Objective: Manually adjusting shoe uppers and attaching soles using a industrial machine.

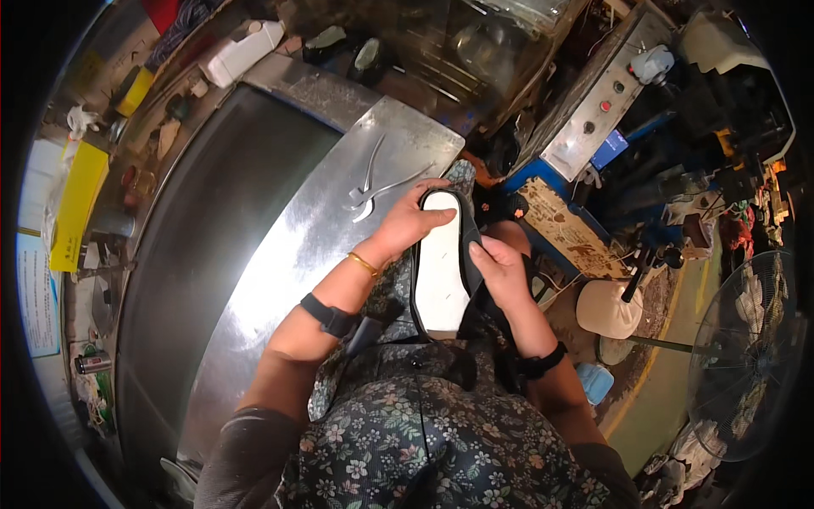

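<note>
A shoe on its last, sole side up, lies over my lap, with a white insole (441,263) framed by a black shoe upper (465,254). My left hand (413,222) is closed around its far end, the thumb pressed on the insole and the fingers behind the edge. On the right side, my right hand (502,270) pinches the loose black edge of the upper, which stands out from the insole. A pair of metal pincers (366,191) with spread handles lies on the metal tabletop, just beyond my left hand.
The shiny metal tabletop (280,229) borders a dark conveyor belt (212,170) on my left. A white jug (246,53) and dark shoes (366,59) sit at the back. At right stand a machine control panel (593,106), a cream canister (609,310) and a large fan (746,356).
</note>
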The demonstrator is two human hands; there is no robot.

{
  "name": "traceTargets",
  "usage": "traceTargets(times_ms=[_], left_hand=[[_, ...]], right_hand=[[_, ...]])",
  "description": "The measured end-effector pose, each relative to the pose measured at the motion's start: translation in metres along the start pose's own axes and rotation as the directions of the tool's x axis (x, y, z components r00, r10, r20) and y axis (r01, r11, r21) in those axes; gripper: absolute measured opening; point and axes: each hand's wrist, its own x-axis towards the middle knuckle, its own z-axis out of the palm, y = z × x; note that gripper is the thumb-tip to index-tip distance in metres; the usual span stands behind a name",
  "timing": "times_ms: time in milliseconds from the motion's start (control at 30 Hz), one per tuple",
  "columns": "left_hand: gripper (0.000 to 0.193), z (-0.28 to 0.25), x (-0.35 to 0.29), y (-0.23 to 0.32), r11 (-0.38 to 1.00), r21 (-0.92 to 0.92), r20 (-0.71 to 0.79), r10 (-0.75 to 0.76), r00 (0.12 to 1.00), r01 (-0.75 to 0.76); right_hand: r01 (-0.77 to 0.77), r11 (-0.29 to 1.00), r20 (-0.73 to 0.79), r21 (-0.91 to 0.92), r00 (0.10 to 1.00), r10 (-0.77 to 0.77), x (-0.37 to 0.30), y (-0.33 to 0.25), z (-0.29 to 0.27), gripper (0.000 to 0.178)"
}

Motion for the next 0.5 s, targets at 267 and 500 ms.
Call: traceTargets(times_ms=[267,500], left_hand=[[0.048,-0.001,-0.022,-0.025,0.995,0.074,-0.026,-0.059,0.998,0.061],[0.047,0.000,0.000,-0.036,0.958,0.267,-0.101,-0.084,0.991,0.108]], right_hand=[[-0.349,0.891,-0.077,-0.290,0.937,0.342,-0.017,0.020,0.046,0.075],[0.113,0.089,0.088,-0.990,0.966,-0.241,0.014,-0.014,0.040,0.021]])
